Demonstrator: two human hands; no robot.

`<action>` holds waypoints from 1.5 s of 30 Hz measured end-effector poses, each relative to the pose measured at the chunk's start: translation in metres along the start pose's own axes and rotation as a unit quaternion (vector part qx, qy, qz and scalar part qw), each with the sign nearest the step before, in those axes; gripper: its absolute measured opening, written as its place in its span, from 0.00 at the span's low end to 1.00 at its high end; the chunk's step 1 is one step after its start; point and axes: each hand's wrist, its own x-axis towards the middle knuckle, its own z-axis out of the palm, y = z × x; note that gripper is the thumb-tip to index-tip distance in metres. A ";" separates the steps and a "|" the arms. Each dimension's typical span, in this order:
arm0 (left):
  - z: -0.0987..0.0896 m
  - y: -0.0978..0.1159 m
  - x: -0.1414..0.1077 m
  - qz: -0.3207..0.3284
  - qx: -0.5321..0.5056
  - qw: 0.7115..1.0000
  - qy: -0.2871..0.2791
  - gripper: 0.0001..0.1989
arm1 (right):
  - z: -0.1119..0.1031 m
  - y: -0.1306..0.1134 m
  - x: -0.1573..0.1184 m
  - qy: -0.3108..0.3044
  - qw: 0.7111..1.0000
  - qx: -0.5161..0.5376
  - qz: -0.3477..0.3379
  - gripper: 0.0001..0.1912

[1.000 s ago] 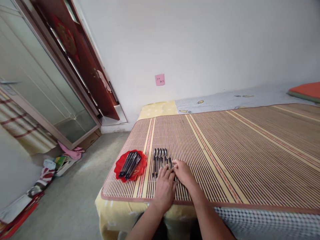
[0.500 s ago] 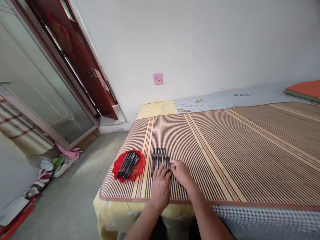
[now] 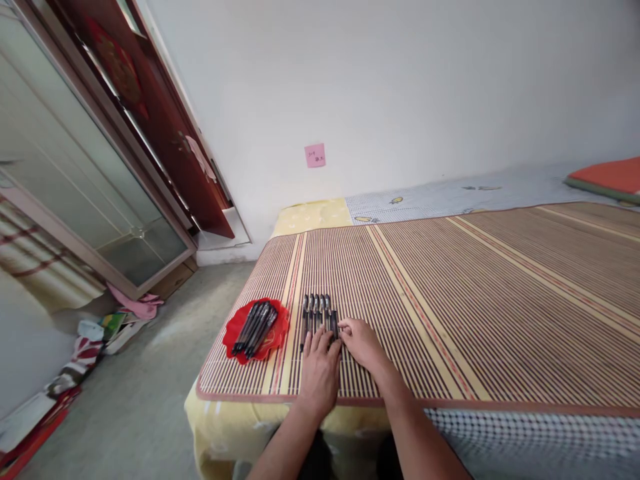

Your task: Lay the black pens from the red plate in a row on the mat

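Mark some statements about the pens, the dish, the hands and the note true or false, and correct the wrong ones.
1. The red dish holds several pens. True.
2. The row of pens lies inside the dish. False: it lies on the striped mat.
3. The left hand reaches over the row's near part. True.
4. The right hand is over the dish. False: it is at the row's right end.
5. The pink note is on the wall. True.

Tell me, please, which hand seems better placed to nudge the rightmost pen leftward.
Probably the right hand: its fingertips are beside the rightmost pen, while the left hand lies over several pens.
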 end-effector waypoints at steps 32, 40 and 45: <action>0.000 -0.003 -0.005 0.000 0.003 1.000 -0.010 0.15 | 0.004 -0.008 0.031 -0.006 0.992 -0.127 0.001 0.22; 0.003 -0.005 -0.003 -0.014 -0.007 1.000 -0.022 0.15 | 0.002 -0.009 0.030 -0.002 0.993 -0.120 -0.012 0.21; 0.003 -0.005 0.000 -0.012 0.002 0.999 -0.032 0.16 | -0.001 -0.009 0.027 -0.008 0.994 -0.110 -0.015 0.21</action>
